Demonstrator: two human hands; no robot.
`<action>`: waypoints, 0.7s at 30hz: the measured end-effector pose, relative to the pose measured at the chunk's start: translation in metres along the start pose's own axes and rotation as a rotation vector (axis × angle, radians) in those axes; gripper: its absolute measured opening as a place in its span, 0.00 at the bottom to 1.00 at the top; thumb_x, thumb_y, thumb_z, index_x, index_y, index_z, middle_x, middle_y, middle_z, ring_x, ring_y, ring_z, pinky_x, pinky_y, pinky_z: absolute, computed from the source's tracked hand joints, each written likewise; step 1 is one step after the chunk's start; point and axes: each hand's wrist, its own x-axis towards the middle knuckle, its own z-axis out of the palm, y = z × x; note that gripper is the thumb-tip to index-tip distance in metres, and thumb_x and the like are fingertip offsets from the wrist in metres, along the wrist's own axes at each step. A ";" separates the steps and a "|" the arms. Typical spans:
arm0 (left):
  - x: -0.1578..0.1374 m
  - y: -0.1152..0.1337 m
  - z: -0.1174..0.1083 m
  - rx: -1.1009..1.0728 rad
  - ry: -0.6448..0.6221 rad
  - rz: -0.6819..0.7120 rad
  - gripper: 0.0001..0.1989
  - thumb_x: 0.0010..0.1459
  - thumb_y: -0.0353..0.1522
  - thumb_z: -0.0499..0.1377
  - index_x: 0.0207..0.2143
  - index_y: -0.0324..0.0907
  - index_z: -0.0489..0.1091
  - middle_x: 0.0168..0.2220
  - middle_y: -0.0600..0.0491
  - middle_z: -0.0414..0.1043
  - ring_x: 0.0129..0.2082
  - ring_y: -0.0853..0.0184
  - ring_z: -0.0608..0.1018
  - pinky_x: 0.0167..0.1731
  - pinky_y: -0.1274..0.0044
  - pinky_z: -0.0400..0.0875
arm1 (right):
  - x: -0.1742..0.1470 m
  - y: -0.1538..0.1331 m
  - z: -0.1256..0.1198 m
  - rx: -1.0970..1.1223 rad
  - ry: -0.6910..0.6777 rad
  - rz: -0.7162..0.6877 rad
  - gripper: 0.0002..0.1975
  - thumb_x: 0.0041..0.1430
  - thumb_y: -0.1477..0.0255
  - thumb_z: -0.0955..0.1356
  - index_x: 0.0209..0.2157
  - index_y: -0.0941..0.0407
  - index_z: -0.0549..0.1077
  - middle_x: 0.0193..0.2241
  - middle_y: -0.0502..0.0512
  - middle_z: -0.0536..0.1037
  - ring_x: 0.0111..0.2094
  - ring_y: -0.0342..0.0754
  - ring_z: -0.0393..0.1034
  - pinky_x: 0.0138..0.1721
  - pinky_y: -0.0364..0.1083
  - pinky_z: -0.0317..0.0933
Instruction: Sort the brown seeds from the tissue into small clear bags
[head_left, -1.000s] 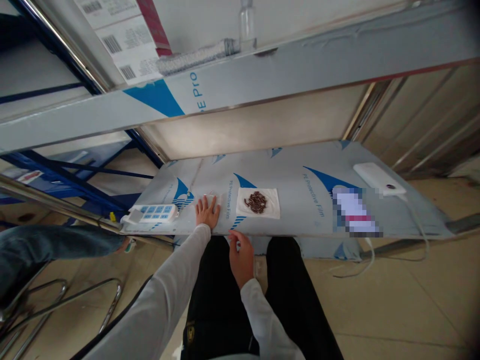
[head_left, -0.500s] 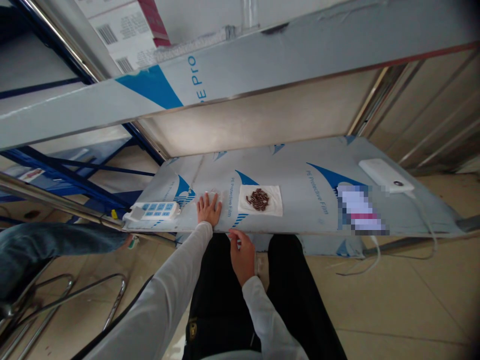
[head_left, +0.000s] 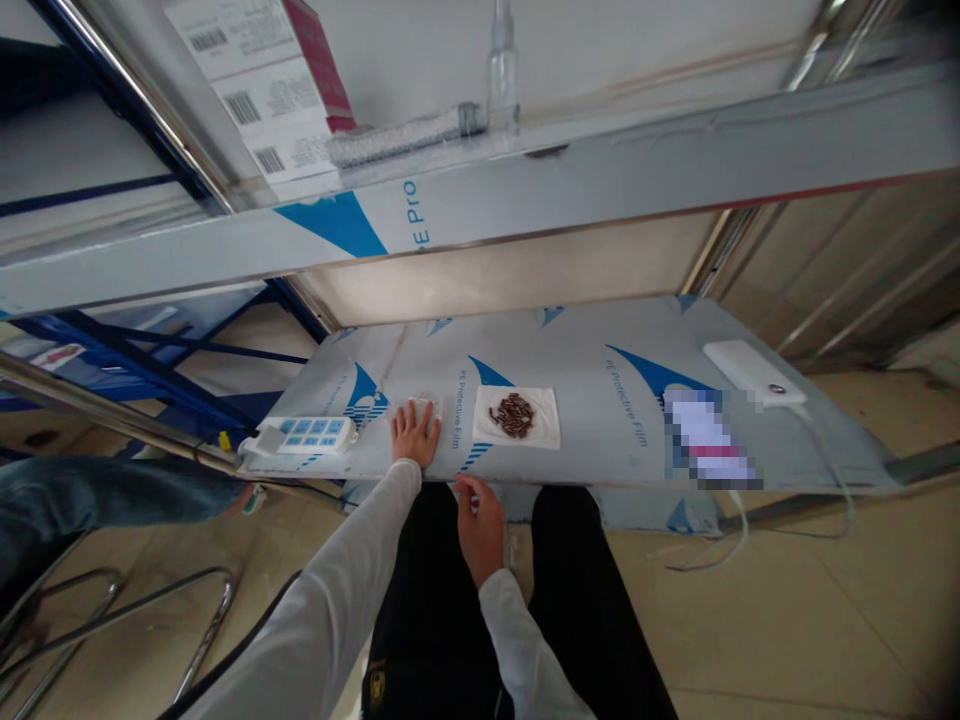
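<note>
My left hand (head_left: pixel 415 436) lies flat with fingers spread on the tabletop (head_left: pixel 585 365), pressing on a small clear plastic bag (head_left: pixel 439 407) that is partly hidden under it. At the table's front edge, above my lap, my right hand (head_left: pixel 481 528) is loosely curved with the fingers a little apart and nothing visible in it. Right of my left hand, a pile of small brown screw-like pieces (head_left: pixel 514 415) rests on a white cloth or bag (head_left: pixel 546 425); their exact kind is too small to tell.
A white power strip (head_left: pixel 319 436) sits at the left end. To the right are a blurred-out phone (head_left: pixel 705 430) and a white power bank (head_left: pixel 750 372) with cables. The upper shelf (head_left: pixel 600 180) holds a labelled box (head_left: pixel 262 90) and a clear bottle (head_left: pixel 503 85). Another person's leg (head_left: pixel 112 510) is at left.
The view has tilted up slightly, so more of the upper shelf shows. Both hands keep the same places, the left on the plastic bag, the right at the edge.
</note>
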 end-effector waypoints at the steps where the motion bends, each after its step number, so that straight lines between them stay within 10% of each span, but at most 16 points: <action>1: 0.000 0.000 0.000 -0.001 0.000 0.001 0.27 0.63 0.44 0.45 0.63 0.52 0.52 0.67 0.50 0.45 0.66 0.52 0.49 0.61 0.57 0.46 | 0.002 0.001 -0.001 0.008 0.005 0.006 0.13 0.57 0.72 0.61 0.36 0.56 0.76 0.32 0.57 0.80 0.35 0.51 0.75 0.38 0.48 0.66; 21: 0.002 -0.003 0.006 -0.037 0.004 0.014 0.27 0.63 0.45 0.44 0.63 0.51 0.53 0.67 0.50 0.45 0.66 0.50 0.48 0.62 0.58 0.45 | 0.060 0.038 -0.043 0.180 0.226 0.138 0.16 0.54 0.67 0.62 0.41 0.59 0.72 0.39 0.63 0.79 0.40 0.52 0.75 0.45 0.52 0.66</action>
